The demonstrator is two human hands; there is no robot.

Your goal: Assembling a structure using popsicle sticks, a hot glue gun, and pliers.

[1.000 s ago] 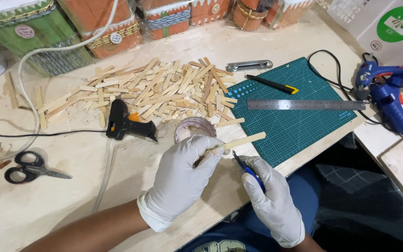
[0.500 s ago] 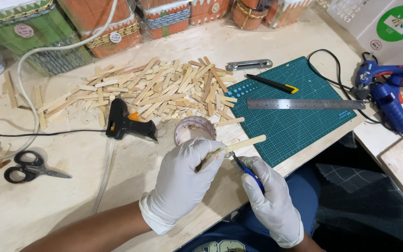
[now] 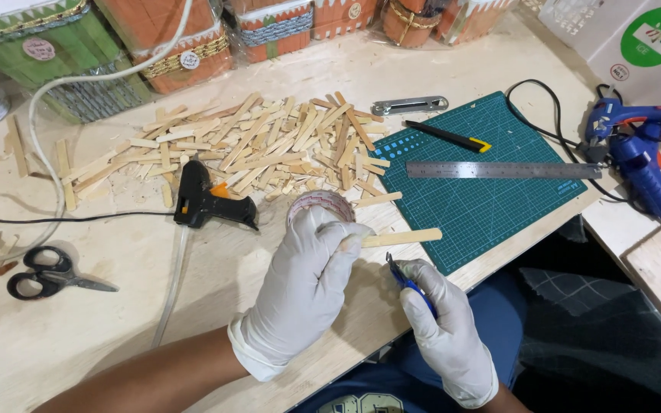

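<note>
Wooden stick (image 3: pixel 401 238) pinched in left hand (image 3: pixel 307 287) fingers, jutting right past fingertips. Right hand (image 3: pixel 445 329) closed on blue cutter (image 3: pixel 408 283), blade just below stick. Stick looks whole; uncut pile (image 3: pixel 254 149) beyond fingers.

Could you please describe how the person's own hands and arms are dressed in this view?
Both the left hand and the right hand wear thin, white, slightly wrinkled disposable gloves. The left glove ends in a rolled cuff at the wrist. Beyond it the left forearm is bare, with no sleeve, watch or band in view. Of the right arm, only a little shows past the glove's cuff at the frame's bottom edge.
</note>
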